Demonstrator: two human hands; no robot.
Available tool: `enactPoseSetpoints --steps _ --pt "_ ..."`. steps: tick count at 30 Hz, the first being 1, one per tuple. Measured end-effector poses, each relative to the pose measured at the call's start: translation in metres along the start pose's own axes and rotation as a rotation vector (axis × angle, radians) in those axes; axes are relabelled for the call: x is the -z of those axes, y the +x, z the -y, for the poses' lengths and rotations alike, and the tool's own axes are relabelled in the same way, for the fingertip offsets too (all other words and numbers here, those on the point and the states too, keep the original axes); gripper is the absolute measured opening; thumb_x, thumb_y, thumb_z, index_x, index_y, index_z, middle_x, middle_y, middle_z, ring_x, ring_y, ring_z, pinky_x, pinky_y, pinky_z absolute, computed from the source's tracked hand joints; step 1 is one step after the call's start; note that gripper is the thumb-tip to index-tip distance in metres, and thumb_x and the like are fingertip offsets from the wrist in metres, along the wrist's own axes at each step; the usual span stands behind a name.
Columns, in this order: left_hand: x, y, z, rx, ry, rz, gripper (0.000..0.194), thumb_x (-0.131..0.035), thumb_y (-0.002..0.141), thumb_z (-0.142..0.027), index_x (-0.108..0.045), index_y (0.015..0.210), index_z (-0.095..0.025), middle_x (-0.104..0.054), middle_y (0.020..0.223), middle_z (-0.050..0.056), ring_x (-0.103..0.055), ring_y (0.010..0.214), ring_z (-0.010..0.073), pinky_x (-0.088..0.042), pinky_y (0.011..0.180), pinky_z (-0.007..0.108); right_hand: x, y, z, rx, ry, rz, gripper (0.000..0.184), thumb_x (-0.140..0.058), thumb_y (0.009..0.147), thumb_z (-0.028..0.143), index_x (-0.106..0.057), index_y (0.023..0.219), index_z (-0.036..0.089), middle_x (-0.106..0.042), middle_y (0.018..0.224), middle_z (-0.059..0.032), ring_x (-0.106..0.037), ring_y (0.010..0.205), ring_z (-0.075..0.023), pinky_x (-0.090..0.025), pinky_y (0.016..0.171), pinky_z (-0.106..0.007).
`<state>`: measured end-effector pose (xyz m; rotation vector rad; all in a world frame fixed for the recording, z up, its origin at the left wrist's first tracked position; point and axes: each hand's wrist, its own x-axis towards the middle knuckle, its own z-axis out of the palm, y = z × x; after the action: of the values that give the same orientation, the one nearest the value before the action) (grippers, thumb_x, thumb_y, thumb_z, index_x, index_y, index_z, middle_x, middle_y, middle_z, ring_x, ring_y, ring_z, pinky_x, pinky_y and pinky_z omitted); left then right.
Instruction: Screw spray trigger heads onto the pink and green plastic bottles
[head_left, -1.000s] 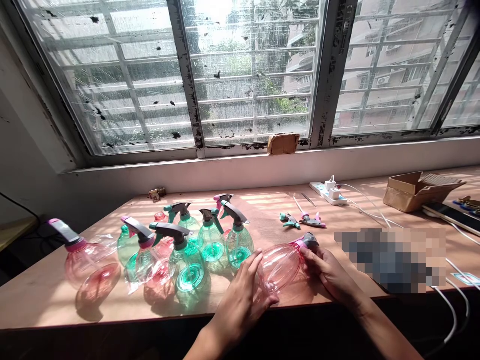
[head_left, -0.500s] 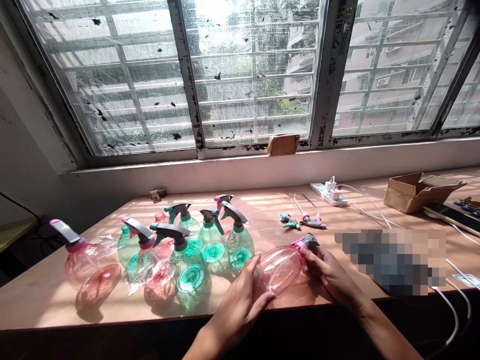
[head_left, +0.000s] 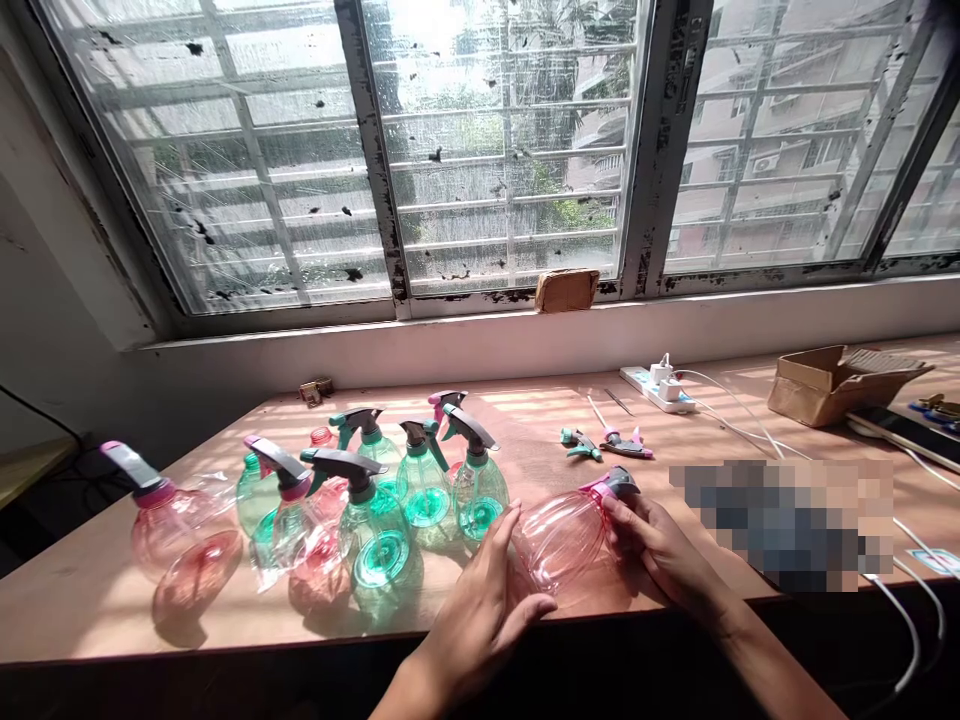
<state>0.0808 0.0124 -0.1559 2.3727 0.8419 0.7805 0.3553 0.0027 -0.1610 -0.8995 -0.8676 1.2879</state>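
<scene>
A clear pink spray bottle [head_left: 561, 538] lies tilted on its side between my hands, above the table's front edge. My left hand [head_left: 484, 605] cups its base, with the thumb below and the fingers along the far side. Around the neck, just under the grey and pink spray head, my right hand [head_left: 660, 552] is closed. To the left stand several green spray bottles [head_left: 379, 535] with grey and green trigger heads. Among and beside them are pink spray bottles [head_left: 180, 520], one partly covered by clear plastic film. Two loose trigger heads, one green [head_left: 582, 444] and one pink [head_left: 627, 443], lie beyond my hands.
At the back stands a white power strip [head_left: 660, 388] with plugs and trailing cables. An open cardboard box [head_left: 817, 388] and a dark phone-like slab [head_left: 904, 436] are on the right. A blurred-out patch [head_left: 787, 525] covers something near the front edge. Windows rise behind the table.
The pink bottle appears turned slightly about its length, its ribs showing differently. My left thumb has shifted a little to the right. My right hand stays around the neck.
</scene>
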Motion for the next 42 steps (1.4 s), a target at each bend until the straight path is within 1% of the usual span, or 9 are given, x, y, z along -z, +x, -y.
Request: enactPoseSetpoints --steps 5,9,15,17,21,27,32,37,42 --pt "0.008 -0.001 -0.008 0.151 -0.092 0.074 0.076 -0.047 0.107 -0.058 -0.016 0.168 -0.025 -0.031 0.175 0.015 -0.033 0.161 0.035 -0.029 0.131 0.058 0.004 0.002 -0.002 0.025 -0.045 0.024 0.047 -0.092 0.077 0.058 -0.068 0.084 0.018 -0.063 0.062 0.0027 -0.052 0.051 -0.0081 -0.04 0.049 -0.018" --pt "0.011 0.0 -0.014 0.184 -0.091 0.089 0.075 -0.045 0.107 -0.058 -0.021 0.167 -0.021 -0.032 0.175 0.016 -0.035 0.16 0.0345 -0.029 0.131 0.055 0.005 0.003 -0.004 0.025 -0.046 0.018 0.046 -0.088 0.081 0.059 -0.069 0.083 0.018 -0.064 0.063 0.0016 -0.054 0.052 -0.0089 -0.042 0.05 -0.019" --pt "0.015 0.001 -0.014 0.202 -0.135 0.116 0.074 -0.044 0.107 -0.06 -0.023 0.168 -0.023 -0.034 0.174 0.013 -0.036 0.159 0.0331 -0.029 0.131 0.052 0.004 0.0 0.0 -0.027 0.004 0.015 0.055 -0.093 0.074 0.061 -0.077 0.105 0.018 -0.059 0.059 0.0041 -0.048 0.049 -0.0078 -0.038 0.045 -0.018" --pt "0.016 0.001 -0.013 0.204 -0.146 0.121 0.072 -0.045 0.107 -0.06 -0.025 0.167 -0.025 -0.037 0.173 0.012 -0.038 0.158 0.033 -0.031 0.13 0.052 0.004 0.0 0.001 -0.047 0.028 0.019 0.056 -0.095 0.071 0.061 -0.078 0.103 0.018 -0.058 0.057 0.0046 -0.047 0.048 -0.0074 -0.039 0.045 -0.018" --pt "0.015 0.0 -0.01 0.18 -0.153 0.1 0.074 -0.055 0.104 -0.058 -0.027 0.165 -0.028 -0.038 0.173 0.012 -0.038 0.158 0.0338 -0.031 0.13 0.053 0.005 0.001 -0.001 -0.068 0.051 0.01 0.049 -0.096 0.07 0.06 -0.08 0.09 0.018 -0.059 0.057 0.0034 -0.05 0.048 -0.0074 -0.041 0.045 -0.017" --pt "0.005 -0.001 0.002 0.045 -0.138 0.006 0.08 -0.072 0.098 -0.05 -0.027 0.162 -0.036 -0.037 0.17 0.013 -0.037 0.157 0.0365 -0.036 0.127 0.056 0.005 0.003 -0.005 -0.06 0.072 0.027 0.04 -0.094 0.077 0.053 -0.08 0.094 0.02 -0.06 0.058 0.0042 -0.049 0.048 -0.0072 -0.042 0.044 -0.017" --pt "-0.005 -0.001 0.01 -0.059 -0.035 -0.102 0.094 -0.074 0.097 -0.044 -0.01 0.165 -0.045 -0.033 0.169 0.013 -0.035 0.157 0.0364 -0.036 0.126 0.061 0.005 0.003 -0.004 -0.058 0.069 0.029 0.042 -0.095 0.074 0.055 -0.079 0.088 0.019 -0.061 0.057 0.0034 -0.051 0.048 -0.0078 -0.043 0.045 -0.018" --pt "0.002 -0.002 0.007 0.068 -0.12 0.014 0.106 -0.075 0.093 -0.056 -0.004 0.169 -0.034 -0.025 0.175 0.018 -0.03 0.16 0.0396 -0.031 0.129 0.061 0.005 0.002 -0.002 -0.076 0.055 0.02 0.046 -0.096 0.071 0.057 -0.078 0.087 0.018 -0.062 0.058 0.0029 -0.051 0.05 -0.0078 -0.042 0.047 -0.017" --pt "0.01 -0.002 -0.001 0.188 -0.146 0.133 0.095 -0.065 0.097 -0.063 -0.017 0.17 -0.027 -0.03 0.175 0.016 -0.033 0.16 0.0382 -0.027 0.131 0.058 0.005 0.001 -0.002 -0.079 0.057 0.007 0.049 -0.097 0.069 0.056 -0.08 0.095 0.018 -0.061 0.062 0.0036 -0.051 0.052 -0.0082 -0.043 0.05 -0.018"
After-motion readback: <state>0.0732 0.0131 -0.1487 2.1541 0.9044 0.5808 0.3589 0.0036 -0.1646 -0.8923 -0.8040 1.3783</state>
